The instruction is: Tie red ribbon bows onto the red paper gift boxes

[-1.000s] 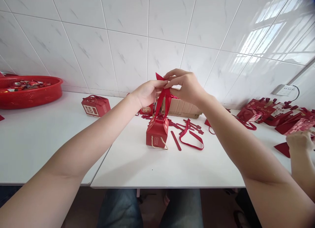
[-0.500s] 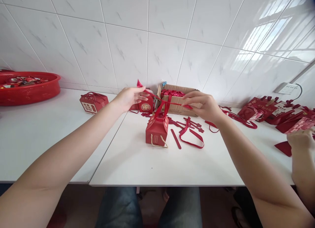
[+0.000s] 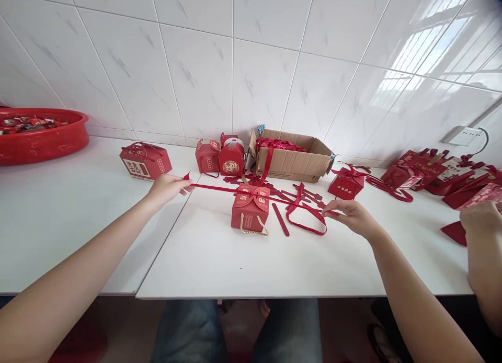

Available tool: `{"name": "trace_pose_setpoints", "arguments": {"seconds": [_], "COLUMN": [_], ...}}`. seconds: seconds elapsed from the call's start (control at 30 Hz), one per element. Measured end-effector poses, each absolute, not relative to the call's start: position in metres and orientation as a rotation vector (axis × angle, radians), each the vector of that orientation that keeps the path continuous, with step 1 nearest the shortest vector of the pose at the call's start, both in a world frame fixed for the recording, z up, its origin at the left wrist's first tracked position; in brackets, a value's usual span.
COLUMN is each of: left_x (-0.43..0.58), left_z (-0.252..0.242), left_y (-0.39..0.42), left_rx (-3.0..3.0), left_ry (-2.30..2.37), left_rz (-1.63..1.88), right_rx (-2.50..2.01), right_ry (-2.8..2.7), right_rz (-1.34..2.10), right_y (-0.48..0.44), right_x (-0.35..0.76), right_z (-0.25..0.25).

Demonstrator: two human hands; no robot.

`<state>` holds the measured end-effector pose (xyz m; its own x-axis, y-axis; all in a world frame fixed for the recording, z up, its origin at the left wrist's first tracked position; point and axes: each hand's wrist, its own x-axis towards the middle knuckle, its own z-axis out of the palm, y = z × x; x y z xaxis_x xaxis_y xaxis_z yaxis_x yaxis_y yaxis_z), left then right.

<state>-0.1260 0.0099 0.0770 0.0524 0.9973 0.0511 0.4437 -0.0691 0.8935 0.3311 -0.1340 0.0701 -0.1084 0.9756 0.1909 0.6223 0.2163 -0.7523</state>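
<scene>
A small red gift box (image 3: 250,212) with a twisted cord handle on its front stands upright on the white table. Across its top runs a red ribbon (image 3: 214,187), pulled taut to both sides. My left hand (image 3: 168,189) pinches one end of the ribbon, left of the box. On the right, my right hand (image 3: 350,215) pinches the other end, lower and close to the table. Just right of the box lie a flat red strip (image 3: 280,219) and a looped red ribbon (image 3: 309,228).
Behind stands a cardboard box (image 3: 292,164) full of red ribbon. More red boxes (image 3: 231,161) stand near the wall, with one box (image 3: 147,161) at left. A red basket (image 3: 43,143) is far left. Another person's hand (image 3: 480,219) works at the right edge beside several red bags (image 3: 435,177).
My hands have moved apart and downward, drawing the ribbon straight across the box top. The ribbon loops that stood above the box are now pulled flat.
</scene>
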Motion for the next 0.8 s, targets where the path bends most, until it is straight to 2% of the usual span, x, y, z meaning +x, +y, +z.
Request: {"name": "trace_pose_setpoints", "arguments": {"seconds": [0.27, 0.33, 0.4, 0.47, 0.57, 0.67, 0.8], "left_x": [-0.129, -0.121, -0.106, -0.084, -0.049, -0.025, -0.015], "left_z": [0.069, 0.072, 0.078, 0.086, 0.091, 0.085, 0.069], "left_y": [0.013, 0.009, 0.003, -0.005, -0.013, -0.017, -0.019], "left_rx": [1.789, 1.88, 2.076, 2.316, 2.332, 2.202, 2.029], "left_ry": [1.676, 1.796, 1.853, 1.639, 1.151, 1.051, 0.98], "left_rz": [0.795, 0.874, 1.099, 1.248, 1.083, 0.894, 0.877], "right_rx": [-1.507, -1.553, -1.561, -1.485, -1.332, -1.261, -1.247], "right_ry": [-1.721, -1.672, -1.58, -1.508, -1.607, -1.776, -1.83], "right_rz": [0.817, 0.805, 0.735, 0.66, 0.593, 0.519, 0.603], "right_y": [-0.125, -0.119, -0.113, -0.106, -0.093, -0.079, -0.067], "right_x": [0.335, 0.332, 0.322, 0.302, 0.259, 0.216, 0.189], "right_z": [0.059, 0.063, 0.07, 0.078, 0.084, 0.078, 0.06]}}
